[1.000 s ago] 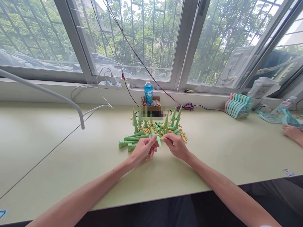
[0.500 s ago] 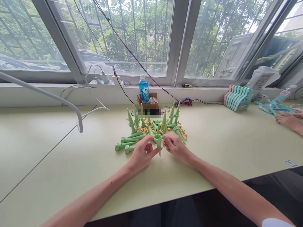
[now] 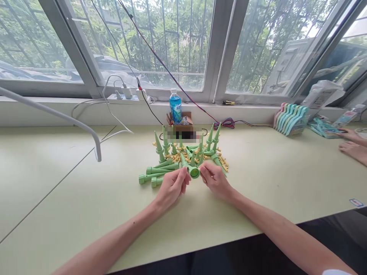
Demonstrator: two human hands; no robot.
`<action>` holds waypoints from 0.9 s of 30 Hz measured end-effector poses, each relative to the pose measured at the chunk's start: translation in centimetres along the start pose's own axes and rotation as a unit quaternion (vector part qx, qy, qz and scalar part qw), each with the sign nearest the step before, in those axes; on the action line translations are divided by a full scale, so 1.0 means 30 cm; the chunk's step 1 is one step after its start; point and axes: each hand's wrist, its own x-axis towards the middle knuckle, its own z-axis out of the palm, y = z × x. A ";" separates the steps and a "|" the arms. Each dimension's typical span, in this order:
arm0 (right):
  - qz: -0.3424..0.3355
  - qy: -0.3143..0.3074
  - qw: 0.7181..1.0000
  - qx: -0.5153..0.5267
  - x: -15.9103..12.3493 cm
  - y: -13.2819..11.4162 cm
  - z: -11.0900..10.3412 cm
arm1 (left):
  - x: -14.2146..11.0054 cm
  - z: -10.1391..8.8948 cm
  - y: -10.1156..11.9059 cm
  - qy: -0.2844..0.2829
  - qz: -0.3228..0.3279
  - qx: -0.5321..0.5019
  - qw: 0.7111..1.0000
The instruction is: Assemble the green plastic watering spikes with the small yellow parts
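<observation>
My left hand [image 3: 173, 184] is closed round a green plastic plant watering spike [image 3: 194, 172]. The spike's round open end faces me, and its narrow part is hidden by my fingers. Close to the right of that rim, my right hand [image 3: 214, 179] has its fingertips pinched together; what lies between them is too small to make out. Just behind both hands, several green spikes [image 3: 210, 138] stand point up among small yellow valve pieces [image 3: 174, 157]. More green spikes [image 3: 162, 170] with caps lie in a pile left of my left hand.
A blue bottle [image 3: 175, 107] and a small cardboard box [image 3: 187, 118] are behind the parts. A white lamp arm [image 3: 71, 115] reaches in at left. Pastel hangers [image 3: 291, 118] stand at right, near another person's hands [image 3: 354, 147]. Cables [image 3: 226, 123] lie at the back.
The spike in my left hand has tipped from upright to lying, its opening turned toward me. My right hand stays pinched beside the rim. The other person's hands have moved off the teal hangers.
</observation>
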 end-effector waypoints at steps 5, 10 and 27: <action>-0.047 -0.033 0.996 -0.073 0.007 -0.009 -0.004 | -0.001 -0.006 -0.007 -0.039 -0.055 -0.006 0.998; -0.033 -0.030 0.996 -0.077 0.009 0.003 -0.003 | -0.005 -0.009 0.000 -0.055 -0.038 0.031 0.997; 0.003 0.014 0.997 -0.075 0.020 0.032 -0.014 | -0.002 -0.002 0.000 0.053 0.034 0.072 0.995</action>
